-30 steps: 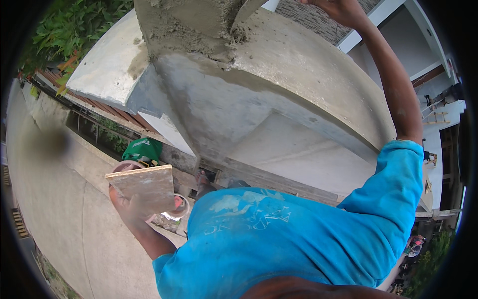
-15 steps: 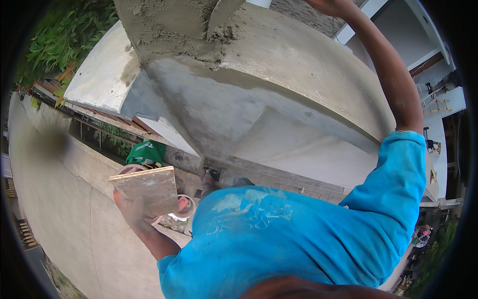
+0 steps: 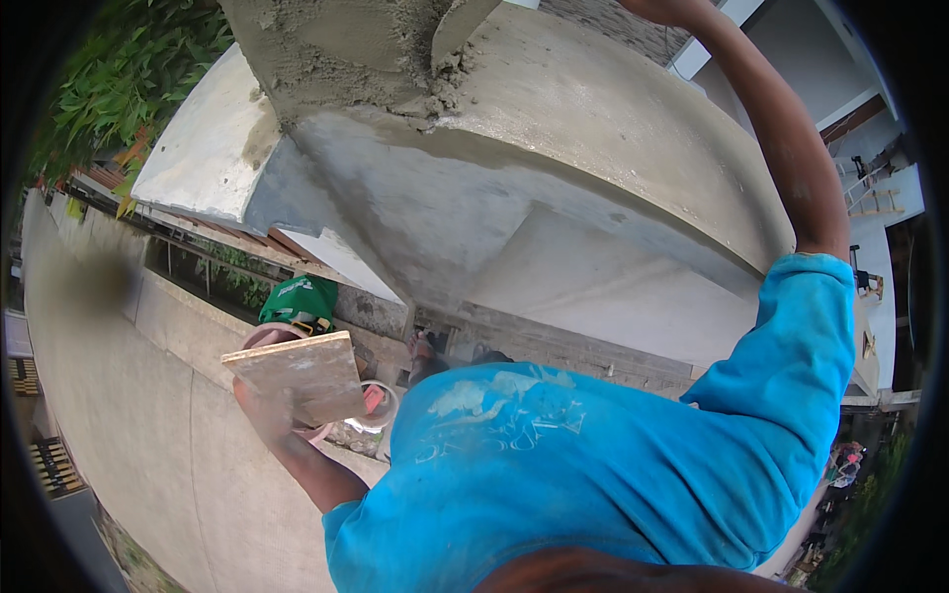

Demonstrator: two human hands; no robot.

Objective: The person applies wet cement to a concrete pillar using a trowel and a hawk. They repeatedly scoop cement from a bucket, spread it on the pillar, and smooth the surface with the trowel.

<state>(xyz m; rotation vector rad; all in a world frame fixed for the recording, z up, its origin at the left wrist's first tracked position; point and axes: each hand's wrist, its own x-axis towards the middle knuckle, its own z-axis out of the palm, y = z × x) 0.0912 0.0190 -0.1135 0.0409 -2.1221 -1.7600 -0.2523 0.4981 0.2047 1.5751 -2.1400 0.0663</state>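
At the lower left my left hand holds a flat, mortar-stained board from beneath. Its fingers are mostly hidden by the board, whose top carries no visible heap of mortar. My right arm reaches up to the upper right, and my right hand is cut off by the top edge, so its fingers do not show. Wet grey mortar covers the upper corner of a concrete ledge. A smooth grey flap-like piece stands at the mortar's right side; I cannot tell whether it is a tool.
Below the ledge are a green bag, a pinkish bucket and a pale bucket with something red inside. Leafy plants grow at the upper left. Paved ground stretches along the left.
The whole view has shifted a little, so most things sit slightly farther right. The grey flap-like piece has moved slightly right along the mortar. My left hand keeps its hold on the board.
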